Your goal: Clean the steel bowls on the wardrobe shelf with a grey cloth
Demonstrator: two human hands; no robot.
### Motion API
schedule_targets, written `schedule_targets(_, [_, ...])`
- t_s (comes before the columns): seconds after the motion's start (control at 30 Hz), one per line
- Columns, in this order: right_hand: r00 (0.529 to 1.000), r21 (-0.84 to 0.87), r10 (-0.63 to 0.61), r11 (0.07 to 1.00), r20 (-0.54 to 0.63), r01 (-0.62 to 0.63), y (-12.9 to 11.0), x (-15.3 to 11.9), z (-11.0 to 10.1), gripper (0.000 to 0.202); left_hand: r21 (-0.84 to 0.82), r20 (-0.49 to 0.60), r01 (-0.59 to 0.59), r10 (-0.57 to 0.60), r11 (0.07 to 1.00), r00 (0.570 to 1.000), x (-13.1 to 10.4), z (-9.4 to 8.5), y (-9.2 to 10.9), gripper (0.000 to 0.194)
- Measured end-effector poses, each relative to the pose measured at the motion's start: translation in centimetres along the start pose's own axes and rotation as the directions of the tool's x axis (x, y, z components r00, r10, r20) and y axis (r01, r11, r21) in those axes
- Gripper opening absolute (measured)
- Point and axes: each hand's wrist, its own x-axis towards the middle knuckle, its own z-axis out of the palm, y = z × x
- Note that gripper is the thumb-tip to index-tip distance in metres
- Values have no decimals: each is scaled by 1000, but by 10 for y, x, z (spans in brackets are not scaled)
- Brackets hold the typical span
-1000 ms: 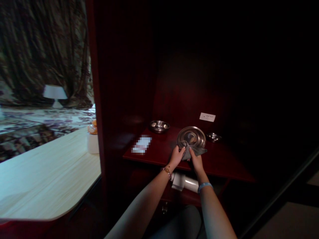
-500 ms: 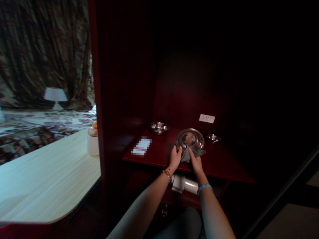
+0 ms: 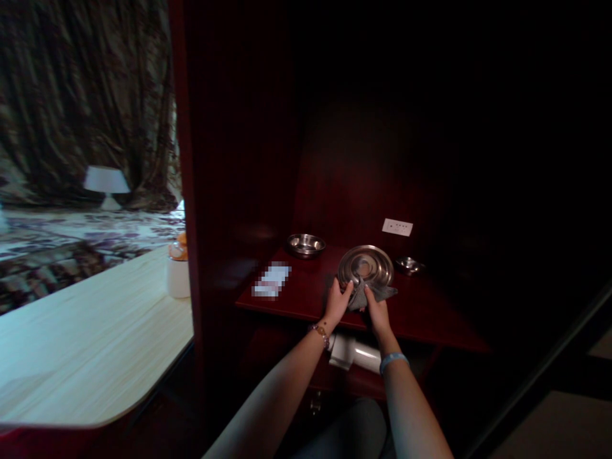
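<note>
Both of my hands are at a shiny round steel plate (image 3: 350, 262), which is tilted up over the dark red shelf. My left hand (image 3: 337, 299) is closed on its near left rim, thumb on top. My right hand (image 3: 377, 307) pinches a grey cloth (image 3: 384, 291) against the near rim, the thumb pressing it on the inner side. The cloth drapes over the plate's lower edge and hides part of it. The fingers beneath the plate are mostly hidden.
A steel bowl (image 3: 306, 246) sits at the shelf's back left, a smaller steel bowl (image 3: 410, 266) at the right. A pixelated white item (image 3: 272, 279) lies on the left. Below is a white appliance (image 3: 356, 354). A light wooden table (image 3: 95, 331) with a white jar (image 3: 178, 278) stands left.
The plate has shifted slightly to the right along with both hands. My left thumb has slid a little inward toward the cloth.
</note>
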Motion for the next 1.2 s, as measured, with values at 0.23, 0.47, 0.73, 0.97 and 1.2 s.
schedule_targets(0.23, [1000, -12, 1, 1000, 4, -1, 0, 0, -1, 65, 63, 41, 13, -16, 998, 999, 1, 3, -5, 25])
schedule_targets(0.47, [1000, -24, 1, 1000, -13, -2, 0, 1, -2, 60, 145, 160, 14, -37, 989, 986, 3, 3, -7, 32])
schedule_targets(0.73, [1000, -12, -3, 1000, -13, 2, 1, 2, -1, 56, 195, 262, -21, -31, 981, 964, 2, 2, -11, 46])
schedule_targets(0.97, [1000, 25, 5, 1000, -13, -4, 5, 4, 0, 56, 176, 255, -14, -32, 984, 966, 3, 1, -8, 47])
schedule_targets(1.2, [1000, 35, 13, 999, 4, -13, 2, 2, 2, 54, 204, 211, -16, -28, 979, 977, 1, 0, -2, 46])
